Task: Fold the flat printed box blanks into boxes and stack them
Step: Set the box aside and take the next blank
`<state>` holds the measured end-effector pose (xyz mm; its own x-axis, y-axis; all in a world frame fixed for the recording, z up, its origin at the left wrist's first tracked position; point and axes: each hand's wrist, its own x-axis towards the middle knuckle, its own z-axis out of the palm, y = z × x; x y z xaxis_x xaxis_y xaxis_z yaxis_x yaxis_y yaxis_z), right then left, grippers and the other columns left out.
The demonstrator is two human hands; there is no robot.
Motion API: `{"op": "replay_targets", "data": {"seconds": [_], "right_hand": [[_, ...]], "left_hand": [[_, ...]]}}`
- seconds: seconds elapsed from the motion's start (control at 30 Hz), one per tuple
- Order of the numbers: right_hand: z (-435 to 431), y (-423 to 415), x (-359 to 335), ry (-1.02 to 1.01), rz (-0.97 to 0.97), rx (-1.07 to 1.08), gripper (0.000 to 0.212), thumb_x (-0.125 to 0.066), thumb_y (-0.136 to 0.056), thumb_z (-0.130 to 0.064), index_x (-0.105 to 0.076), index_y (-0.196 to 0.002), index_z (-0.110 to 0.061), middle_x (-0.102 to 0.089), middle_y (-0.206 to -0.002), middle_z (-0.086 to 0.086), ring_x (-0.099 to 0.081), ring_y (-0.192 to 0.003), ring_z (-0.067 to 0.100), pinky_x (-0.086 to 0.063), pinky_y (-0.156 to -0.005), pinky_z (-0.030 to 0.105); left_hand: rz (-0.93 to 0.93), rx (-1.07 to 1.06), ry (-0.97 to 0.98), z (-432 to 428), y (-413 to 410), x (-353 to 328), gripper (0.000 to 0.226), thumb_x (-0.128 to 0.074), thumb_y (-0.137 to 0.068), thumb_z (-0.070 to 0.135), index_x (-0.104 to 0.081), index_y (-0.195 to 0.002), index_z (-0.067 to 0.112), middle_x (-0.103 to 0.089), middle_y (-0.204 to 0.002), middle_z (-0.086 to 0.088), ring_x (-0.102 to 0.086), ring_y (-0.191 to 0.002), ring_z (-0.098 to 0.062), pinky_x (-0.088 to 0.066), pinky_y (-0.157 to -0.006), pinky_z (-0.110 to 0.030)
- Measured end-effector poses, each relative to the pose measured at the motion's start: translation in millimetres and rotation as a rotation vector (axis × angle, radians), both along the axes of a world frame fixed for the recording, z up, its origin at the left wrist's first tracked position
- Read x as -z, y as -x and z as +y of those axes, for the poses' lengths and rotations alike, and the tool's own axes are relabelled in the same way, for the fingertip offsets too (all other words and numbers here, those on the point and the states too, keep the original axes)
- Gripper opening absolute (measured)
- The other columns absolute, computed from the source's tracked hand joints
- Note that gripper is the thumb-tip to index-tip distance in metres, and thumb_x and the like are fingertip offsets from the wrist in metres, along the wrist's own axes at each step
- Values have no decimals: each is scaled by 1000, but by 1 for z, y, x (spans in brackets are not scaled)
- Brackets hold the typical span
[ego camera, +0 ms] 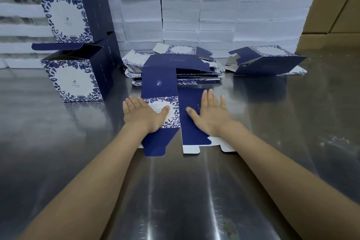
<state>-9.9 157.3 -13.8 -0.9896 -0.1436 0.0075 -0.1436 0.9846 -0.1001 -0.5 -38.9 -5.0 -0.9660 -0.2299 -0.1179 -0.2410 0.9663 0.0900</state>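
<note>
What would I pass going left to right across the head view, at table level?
Stack of folded boxes → left hand → right hand → partly opened blank → brown cartons. The flat blank under both hands and the pile behind span the middle, so are left out.

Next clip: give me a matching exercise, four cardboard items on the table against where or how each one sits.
Items
1. folded boxes
2. pile of flat blanks
3. half-opened blank
4. front blank

Places or states
A. pressed flat under the left hand and right hand
B. at the right, partly raised
C. at the left, one atop another
D. centre, behind the hands

Pairs: 1-C, 2-D, 3-B, 4-A
</note>
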Motion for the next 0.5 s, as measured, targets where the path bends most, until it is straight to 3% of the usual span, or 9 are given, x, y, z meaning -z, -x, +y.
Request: {"op": "replay_targets", "data": {"seconds": [0.1,0.23,0.4,0.5], "right_hand": [[0,4,-1,43,-34,-20,91,-13,-91,-71,17,-150,-10,15,-159,18,11,-148,27,13,-118,40],[1,1,-5,281,-39,40,89,-19,-93,-68,19,-150,-11,18,-158,18,18,-147,27,13,-116,40],[-4,0,2,39,-15,76,96,-12,-89,-74,21,-148,-5,14,-157,25,14,-147,34,14,-116,41],[0,-1,-1,275,-5,69,93,-21,-91,-71,23,-149,-12,8,-160,18,9,-148,29,10,-117,40]], "left_hand": [[-9,-3,15,-1,6,1,106,-12,-87,79,9,-151,-3,13,-159,-24,14,-148,-35,11,-118,-43],[21,61,-51,-6,7,1,102,-14,-90,76,9,-151,-3,15,-159,-22,13,-148,-33,8,-120,-44],[72,142,-99,-15,8,2,91,-18,-95,68,4,-153,2,13,-161,-18,11,-149,-29,9,-119,-46],[110,161,-187,-17,6,3,85,-23,-96,65,4,-155,10,9,-162,-15,9,-150,-25,13,-117,-47]]}}
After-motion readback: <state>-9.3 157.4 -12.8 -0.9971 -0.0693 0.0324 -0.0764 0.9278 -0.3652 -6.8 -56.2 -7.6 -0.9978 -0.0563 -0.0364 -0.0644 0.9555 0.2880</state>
